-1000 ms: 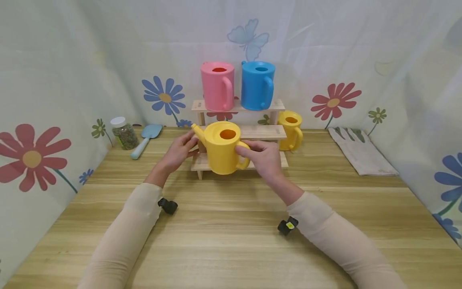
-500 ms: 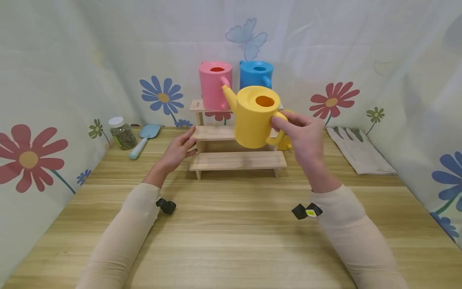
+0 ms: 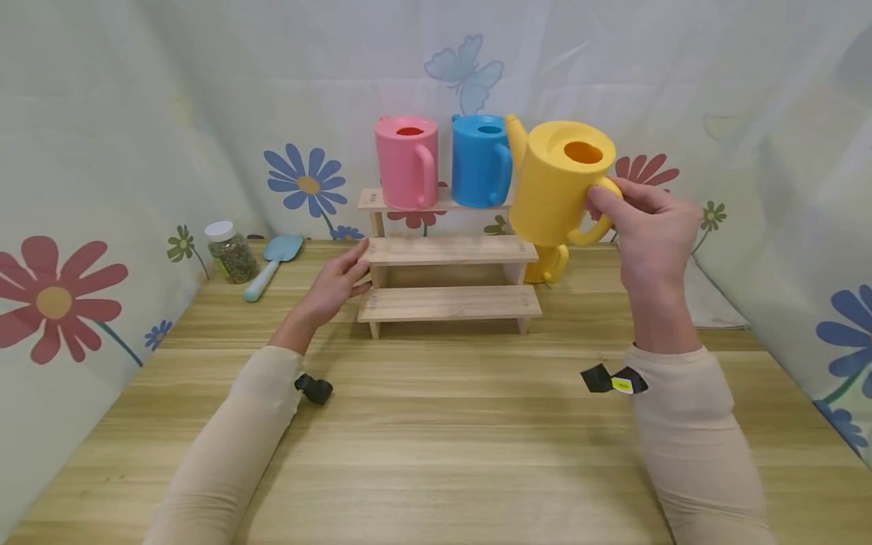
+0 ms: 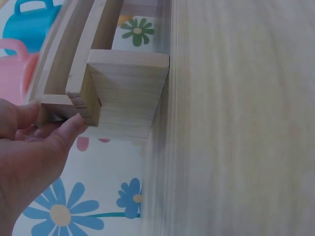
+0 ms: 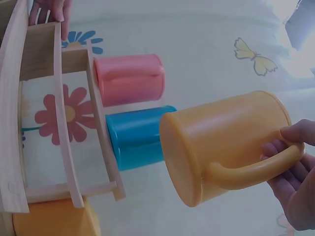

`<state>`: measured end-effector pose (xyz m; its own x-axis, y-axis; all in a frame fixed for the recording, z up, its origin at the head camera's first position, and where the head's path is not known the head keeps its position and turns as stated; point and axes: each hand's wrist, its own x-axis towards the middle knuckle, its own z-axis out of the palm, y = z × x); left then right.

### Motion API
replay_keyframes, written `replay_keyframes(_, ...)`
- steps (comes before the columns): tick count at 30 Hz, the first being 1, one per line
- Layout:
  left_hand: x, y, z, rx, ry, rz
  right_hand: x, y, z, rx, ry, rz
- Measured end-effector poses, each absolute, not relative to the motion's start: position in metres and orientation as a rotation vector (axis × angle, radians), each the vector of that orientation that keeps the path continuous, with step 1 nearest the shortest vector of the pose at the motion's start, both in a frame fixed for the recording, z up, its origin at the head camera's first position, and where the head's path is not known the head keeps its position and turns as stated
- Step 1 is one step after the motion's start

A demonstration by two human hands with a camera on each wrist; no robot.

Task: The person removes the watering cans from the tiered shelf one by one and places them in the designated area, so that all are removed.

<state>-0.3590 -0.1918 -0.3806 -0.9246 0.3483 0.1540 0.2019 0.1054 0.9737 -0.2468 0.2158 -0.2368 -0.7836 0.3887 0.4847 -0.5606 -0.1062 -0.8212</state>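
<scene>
My right hand (image 3: pixel 657 235) grips the handle of a yellow watering can (image 3: pixel 559 182), held up in the air beside the top step, its spout pointing left. In the right wrist view this can (image 5: pixel 226 142) hangs near the blue one. My left hand (image 3: pixel 334 286) holds the left end of the middle step of a three-tier wooden stand (image 3: pixel 450 250); the left wrist view shows thumb and fingers at that end (image 4: pixel 86 105). A pink watering can (image 3: pixel 407 166) and a blue watering can (image 3: pixel 480 163) stand on the top step.
A second yellow watering can (image 3: pixel 545 265) sits on the table right of the stand, partly hidden. To the left are a jar with a white lid (image 3: pixel 233 253) and a light blue trowel (image 3: pixel 275 261). Gloves (image 3: pixel 711 299) lie at the right, partly behind my right arm.
My right hand has lifted the yellow watering can from in front of the stand, up and to the right, past the blue can. My left hand has stayed at the stand.
</scene>
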Motion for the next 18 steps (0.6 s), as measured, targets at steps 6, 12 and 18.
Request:
replay_keyframes(6,-0.361,-0.192,-0.381,0.541,2.233,1.953,-0.256,0.242,-0.233,0.123,-1.389,1.985)
replay_keyframes(12,-0.362,-0.192,-0.383,0.537,2.214,1.966,-0.268,0.261,-0.237,0.04,-1.383,1.969)
replay_keyframes(18,-0.361,-0.193,-0.382,0.545,2.22,1.954,-0.283,0.271,-0.246,-0.076,-1.422,1.919)
